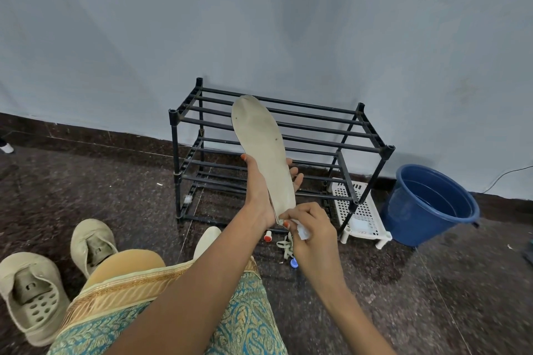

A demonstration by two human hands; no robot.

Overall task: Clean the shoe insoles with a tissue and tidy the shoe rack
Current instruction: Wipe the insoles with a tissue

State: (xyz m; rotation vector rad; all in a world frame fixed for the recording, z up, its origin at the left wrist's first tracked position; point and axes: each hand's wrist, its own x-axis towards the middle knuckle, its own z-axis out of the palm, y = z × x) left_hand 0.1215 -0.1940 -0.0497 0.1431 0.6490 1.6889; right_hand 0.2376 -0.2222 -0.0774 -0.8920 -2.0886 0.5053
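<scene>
In the head view, the tissue (302,231) is mostly buried in the fingers of the right hand (310,229), with only a white scrap showing. A pale shoe (206,241) in front of the shoe rack (317,135) is largely hidden behind the left forearm. The black rack stands on a dark speckled floor (115,187) against a pale blue wall (259,23), and a blue bucket (432,204) sits to the rack's right. In front of the rack, the left hand (259,190) grips the insole (264,147) from beneath, toe end raised. The right hand pinches the tissue against the insole's heel end.
</scene>
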